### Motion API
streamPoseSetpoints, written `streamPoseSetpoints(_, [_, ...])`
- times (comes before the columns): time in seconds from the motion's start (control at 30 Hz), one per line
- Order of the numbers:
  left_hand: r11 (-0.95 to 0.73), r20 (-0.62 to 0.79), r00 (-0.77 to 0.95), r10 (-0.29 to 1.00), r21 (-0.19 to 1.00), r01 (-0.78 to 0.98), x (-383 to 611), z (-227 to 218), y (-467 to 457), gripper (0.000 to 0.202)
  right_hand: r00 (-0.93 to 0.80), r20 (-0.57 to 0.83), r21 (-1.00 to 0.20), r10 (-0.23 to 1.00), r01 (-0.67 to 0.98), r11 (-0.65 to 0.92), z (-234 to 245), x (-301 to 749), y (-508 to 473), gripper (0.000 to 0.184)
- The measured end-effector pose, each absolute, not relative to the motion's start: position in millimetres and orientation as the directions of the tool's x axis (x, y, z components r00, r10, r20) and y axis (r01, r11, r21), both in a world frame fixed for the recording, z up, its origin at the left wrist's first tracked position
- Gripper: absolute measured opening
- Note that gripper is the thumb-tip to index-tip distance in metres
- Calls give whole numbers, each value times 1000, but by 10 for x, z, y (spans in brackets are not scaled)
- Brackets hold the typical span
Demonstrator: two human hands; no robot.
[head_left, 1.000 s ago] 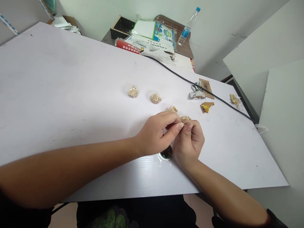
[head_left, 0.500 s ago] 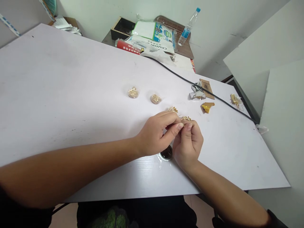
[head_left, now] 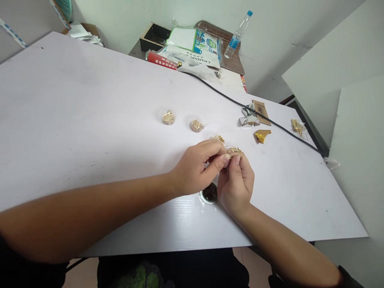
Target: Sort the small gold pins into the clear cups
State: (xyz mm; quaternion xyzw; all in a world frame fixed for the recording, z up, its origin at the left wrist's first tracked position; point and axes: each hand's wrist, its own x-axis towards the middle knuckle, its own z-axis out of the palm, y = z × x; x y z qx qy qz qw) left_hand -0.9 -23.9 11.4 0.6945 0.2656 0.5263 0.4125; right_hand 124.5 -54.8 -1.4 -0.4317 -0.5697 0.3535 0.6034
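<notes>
My left hand [head_left: 196, 168] and my right hand [head_left: 237, 182] meet above the white table [head_left: 90, 120], fingertips pinched together on something small that I cannot make out. Small gold pins [head_left: 234, 150] lie just beyond the fingers, with another little gold cluster [head_left: 219, 138] next to them. Under the hands sits a small round dark-centred piece in clear wrap [head_left: 209, 194]. Two little heaps of gold pins [head_left: 168, 117] [head_left: 197, 125] rest farther left on the table.
A black cable [head_left: 240, 105] runs across the table's far right. Beside it lie crumpled silver foil [head_left: 248, 120], a gold foil piece [head_left: 262, 135], a brown card [head_left: 261, 110] and a gold bundle [head_left: 297, 126]. Packets [head_left: 195, 44], a box and a water bottle [head_left: 238, 34] stand behind.
Both hands stay pinched together; the fingertips have shifted very slightly and the view has drifted a little. Nothing else has moved.
</notes>
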Motion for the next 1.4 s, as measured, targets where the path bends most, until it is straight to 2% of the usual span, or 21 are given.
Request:
streamPoseSetpoints(0.3, [-512,505,336,795,856,-75,-20,120,-224,23,53,373,-927,926,-23,374,1,1239,-526,32])
streamPoseSetpoints(0.6, [-437,436,386,813,895,-90,-34,127,-201,23,54,405,-914,913,54,402,-10,1256,-528,30])
streamPoseSetpoints(0.8, [-536,513,327,794,844,-22,-26,120,-212,24,58,432,-896,900,136,422,-52,1261,-534,29])
streamPoseSetpoints(1.0, [-545,521,311,795,838,-12,-25,96,-224,22,24,397,-911,917,131,391,-53,1276,-529,29])
streamPoseSetpoints(1.1, [-560,535,301,789,828,-2,-61,116,-208,22,6,452,-880,892,166,444,-11,1308,-518,30])
streamPoseSetpoints(1.23, [-616,574,266,775,779,114,-150,220,-91,24,-6,582,-793,813,220,568,64,1394,-491,26])
streamPoseSetpoints(1.4, [-717,598,397,697,578,388,-210,407,156,18,-117,713,-645,691,277,712,135,1496,-436,18])
